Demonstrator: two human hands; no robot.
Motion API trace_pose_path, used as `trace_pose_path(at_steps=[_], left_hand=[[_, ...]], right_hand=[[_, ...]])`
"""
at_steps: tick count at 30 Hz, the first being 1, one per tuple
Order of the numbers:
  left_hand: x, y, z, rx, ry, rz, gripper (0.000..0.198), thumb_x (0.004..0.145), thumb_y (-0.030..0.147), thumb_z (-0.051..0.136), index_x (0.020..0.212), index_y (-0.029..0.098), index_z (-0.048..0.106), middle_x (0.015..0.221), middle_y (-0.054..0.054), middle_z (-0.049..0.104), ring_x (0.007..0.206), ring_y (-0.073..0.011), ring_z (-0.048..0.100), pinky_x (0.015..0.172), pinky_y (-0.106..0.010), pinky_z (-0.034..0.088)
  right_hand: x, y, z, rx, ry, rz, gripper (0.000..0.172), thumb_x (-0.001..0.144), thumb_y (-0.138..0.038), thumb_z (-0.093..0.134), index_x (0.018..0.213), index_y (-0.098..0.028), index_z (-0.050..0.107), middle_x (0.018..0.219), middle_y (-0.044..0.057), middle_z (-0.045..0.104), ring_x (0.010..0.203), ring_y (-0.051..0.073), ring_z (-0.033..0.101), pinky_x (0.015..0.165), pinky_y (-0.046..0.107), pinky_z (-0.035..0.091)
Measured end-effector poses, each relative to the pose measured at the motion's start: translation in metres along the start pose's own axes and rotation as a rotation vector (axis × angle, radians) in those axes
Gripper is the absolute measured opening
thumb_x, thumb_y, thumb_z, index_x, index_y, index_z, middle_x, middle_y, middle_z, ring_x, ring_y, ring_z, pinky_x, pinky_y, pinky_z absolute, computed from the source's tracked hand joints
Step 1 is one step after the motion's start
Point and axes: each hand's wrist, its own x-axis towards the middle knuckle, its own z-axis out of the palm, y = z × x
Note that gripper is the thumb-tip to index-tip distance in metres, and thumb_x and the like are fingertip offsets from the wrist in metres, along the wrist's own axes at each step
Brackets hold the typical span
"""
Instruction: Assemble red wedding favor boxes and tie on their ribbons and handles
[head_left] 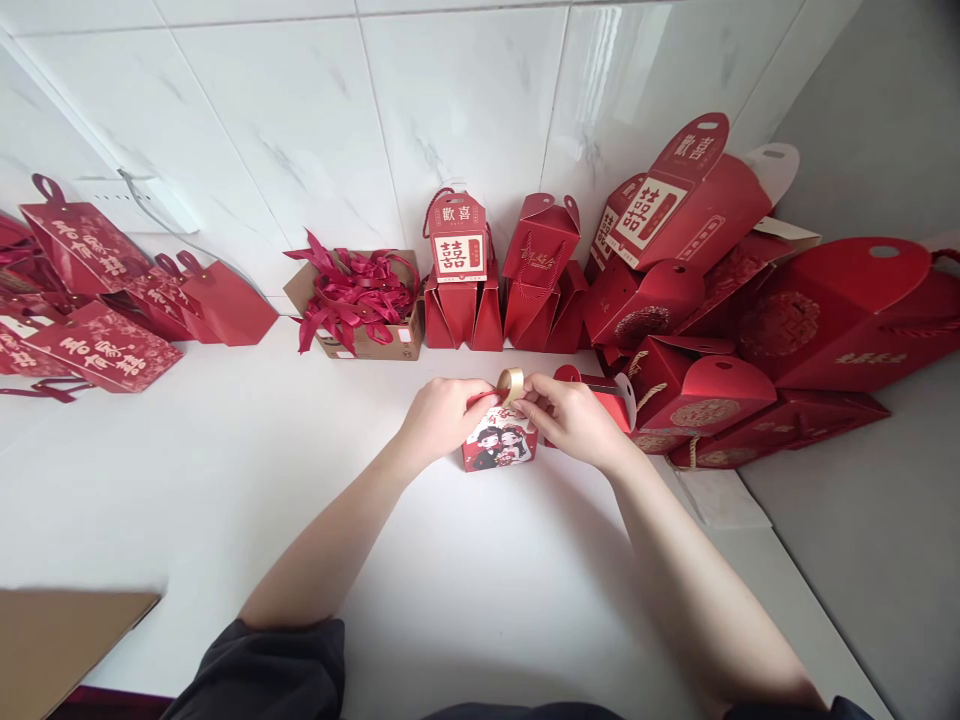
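Note:
A small gift box stands upright on the white table, its front printed with a cartoon bride and groom. From its top rises a loop of gold ribbon. My left hand is closed in a pinch at the box's top, on the left of the loop, where a bit of red shows by the fingertips. On the loop's right side, the thumb and fingers of my right hand are pinched at its base. Both hands partly cover the box's upper edge.
Behind stands an open cardboard box of dark red ribbons. Red gift boxes are piled at right, with a smaller red box close behind my right hand. Red bags lie at left; cardboard sits front left.

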Motion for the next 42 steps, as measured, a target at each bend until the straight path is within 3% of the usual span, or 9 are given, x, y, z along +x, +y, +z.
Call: trace_pose_path(at_steps=[17, 25, 32, 42], left_hand=[[0.000, 0.001, -0.001, -0.007, -0.004, -0.018, 0.027, 0.087, 0.029, 0.044, 0.061, 0.019, 0.043, 0.055, 0.002, 0.044, 0.054, -0.0123, 0.035, 0.052, -0.025, 0.023], [0.000, -0.001, -0.002, -0.005, -0.005, -0.007, 0.028, 0.088, 0.031, 0.044, 0.063, 0.019, 0.051, 0.057, 0.002, 0.048, 0.054, -0.0126, 0.036, 0.052, -0.025, 0.026], [0.000, 0.001, -0.003, 0.004, -0.005, -0.008, 0.027, 0.087, 0.029, 0.045, 0.066, 0.019, 0.060, 0.060, 0.001, 0.057, 0.055, -0.0125, 0.040, 0.054, -0.025, 0.028], [0.000, 0.003, -0.002, 0.033, 0.013, -0.022, 0.027, 0.086, 0.030, 0.046, 0.064, 0.020, 0.058, 0.058, 0.001, 0.054, 0.053, -0.0125, 0.038, 0.053, -0.025, 0.027]], right_hand=[[0.000, 0.000, 0.007, -0.023, 0.062, -0.002, 0.004, 0.091, -0.025, 0.053, 0.087, -0.023, 0.055, 0.073, -0.002, 0.066, 0.054, 0.012, 0.053, 0.053, 0.022, 0.034], [0.000, -0.001, 0.014, 0.005, 0.095, 0.046, 0.008, 0.090, -0.028, 0.053, 0.093, -0.023, 0.059, 0.075, 0.000, 0.070, 0.060, 0.014, 0.061, 0.057, 0.024, 0.042], [-0.001, -0.001, 0.014, 0.019, 0.097, 0.039, 0.008, 0.090, -0.027, 0.053, 0.092, -0.022, 0.059, 0.075, 0.000, 0.070, 0.059, 0.013, 0.060, 0.057, 0.023, 0.043], [-0.001, 0.002, 0.010, 0.013, 0.070, 0.012, 0.008, 0.090, -0.028, 0.054, 0.090, -0.022, 0.059, 0.070, -0.002, 0.067, 0.053, 0.011, 0.056, 0.053, 0.022, 0.040]])
